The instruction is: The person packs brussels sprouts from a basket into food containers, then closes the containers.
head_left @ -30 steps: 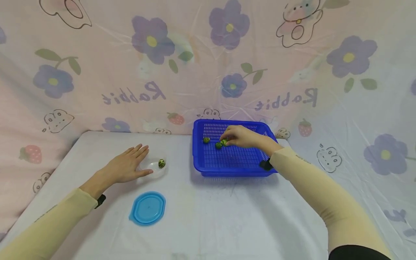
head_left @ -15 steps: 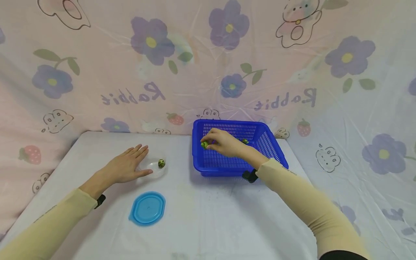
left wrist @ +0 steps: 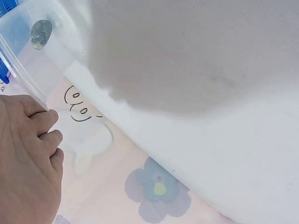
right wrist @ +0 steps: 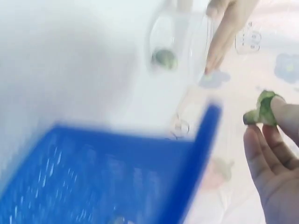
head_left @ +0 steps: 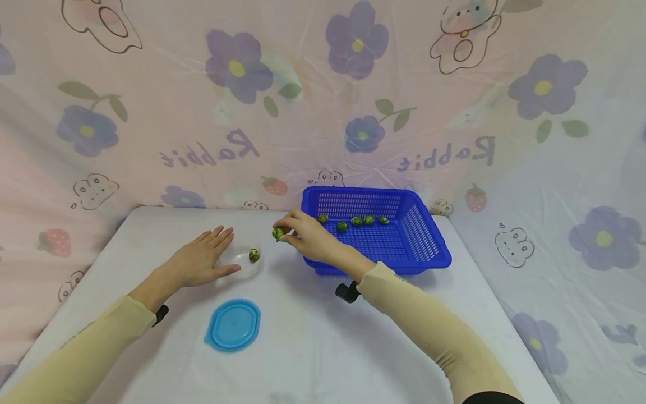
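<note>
My right hand (head_left: 315, 238) pinches a green Brussels sprout (head_left: 277, 233) between thumb and fingertips, in the air just left of the blue basket (head_left: 375, 266). In the right wrist view, the held sprout (right wrist: 265, 109) shows a short stub on one side. A clear plastic container (head_left: 241, 262) stands on the table to the left, with one sprout (head_left: 254, 255) inside. Spread around its left side, my left hand (head_left: 195, 261) has straight fingers and thumb touching the rim. The left wrist view shows these fingers (left wrist: 44, 122) right at the container's edge (left wrist: 70, 46).
Several sprouts (head_left: 357, 221) lie along the back of the basket. A light blue lid (head_left: 234, 325) rests on the white tabletop (head_left: 313, 342) in front of the container. A patterned curtain (head_left: 303, 112) hangs behind the table.
My right hand has lifted a sprout and carried it left, out over the basket's left rim. The sprouts left in the basket are uncovered. My left hand has stayed at the container.
</note>
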`<state>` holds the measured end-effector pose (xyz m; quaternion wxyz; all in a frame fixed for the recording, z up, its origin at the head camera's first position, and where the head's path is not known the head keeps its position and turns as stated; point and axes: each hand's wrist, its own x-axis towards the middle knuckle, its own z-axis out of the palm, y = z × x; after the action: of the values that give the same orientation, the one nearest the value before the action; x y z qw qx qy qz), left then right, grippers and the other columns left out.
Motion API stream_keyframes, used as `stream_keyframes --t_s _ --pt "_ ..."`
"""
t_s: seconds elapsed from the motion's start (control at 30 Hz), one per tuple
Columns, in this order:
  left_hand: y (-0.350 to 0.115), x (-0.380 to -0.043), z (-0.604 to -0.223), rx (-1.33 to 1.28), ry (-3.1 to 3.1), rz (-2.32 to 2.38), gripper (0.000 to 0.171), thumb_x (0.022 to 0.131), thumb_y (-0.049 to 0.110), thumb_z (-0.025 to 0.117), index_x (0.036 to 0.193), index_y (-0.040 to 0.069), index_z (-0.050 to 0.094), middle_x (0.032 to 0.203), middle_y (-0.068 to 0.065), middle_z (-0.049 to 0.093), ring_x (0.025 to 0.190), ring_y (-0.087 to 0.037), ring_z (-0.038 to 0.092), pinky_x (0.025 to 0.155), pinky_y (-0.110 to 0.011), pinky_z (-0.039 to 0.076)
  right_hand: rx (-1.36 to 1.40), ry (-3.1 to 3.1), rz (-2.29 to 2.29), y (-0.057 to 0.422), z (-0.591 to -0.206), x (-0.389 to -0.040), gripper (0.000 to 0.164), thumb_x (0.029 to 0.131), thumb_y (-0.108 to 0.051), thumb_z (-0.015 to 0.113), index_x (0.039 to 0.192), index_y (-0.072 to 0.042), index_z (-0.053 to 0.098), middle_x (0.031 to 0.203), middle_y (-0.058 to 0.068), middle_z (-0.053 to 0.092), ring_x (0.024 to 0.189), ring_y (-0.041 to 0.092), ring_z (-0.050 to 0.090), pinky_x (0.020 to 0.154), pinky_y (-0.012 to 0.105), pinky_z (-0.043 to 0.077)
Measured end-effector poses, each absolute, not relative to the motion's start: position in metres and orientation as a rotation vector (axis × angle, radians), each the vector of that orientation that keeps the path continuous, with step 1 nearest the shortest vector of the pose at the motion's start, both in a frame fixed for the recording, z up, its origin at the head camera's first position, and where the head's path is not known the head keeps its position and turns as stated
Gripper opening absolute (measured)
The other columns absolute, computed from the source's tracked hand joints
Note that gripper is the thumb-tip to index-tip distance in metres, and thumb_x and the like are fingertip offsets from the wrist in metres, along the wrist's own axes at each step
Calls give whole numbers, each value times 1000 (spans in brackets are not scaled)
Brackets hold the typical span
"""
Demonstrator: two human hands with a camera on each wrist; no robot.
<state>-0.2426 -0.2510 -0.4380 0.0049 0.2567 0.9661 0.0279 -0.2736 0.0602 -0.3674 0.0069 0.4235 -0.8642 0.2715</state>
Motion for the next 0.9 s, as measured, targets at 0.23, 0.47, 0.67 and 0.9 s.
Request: stream_keyframes --t_s 0.23,0.47,0.67,0.9 --pt "-251 -240 -443 793 3060 54 95 103 67 47 159 -9 31 168 -25 26 155 -46 22 126 -59 22 1287 -2711 784 14 -391 -263 29 105 -9 61 134 -2 65 122 12 59 114 21 64 98 21 53" --pt "-250 -238 -447 807 3071 103 91 105 61 47 159 -10 28 169 -25 22 155 -45 22 126 -58 21 1207 -2773 785 -10 -417 -264 30 104 -10 64 134 -5 66 120 9 60 110 18 64 94 18 52" --pt "-251 -237 -450 811 3077 106 90 106 59 47 159 -10 27 169 -26 21 155 -46 22 126 -58 21 1211 -2814 691 -22 -428 -268 30 104 -12 66 133 -7 69 120 7 63 105 14 63 91 18 52" --pt "-252 -237 -453 808 3081 106 90 106 59 46 160 -10 26 169 -26 21 155 -46 22 126 -59 21 1225 -2828 513 -29 -435 -268 31 103 -17 67 134 -12 70 122 3 65 107 13 66 93 25 52"
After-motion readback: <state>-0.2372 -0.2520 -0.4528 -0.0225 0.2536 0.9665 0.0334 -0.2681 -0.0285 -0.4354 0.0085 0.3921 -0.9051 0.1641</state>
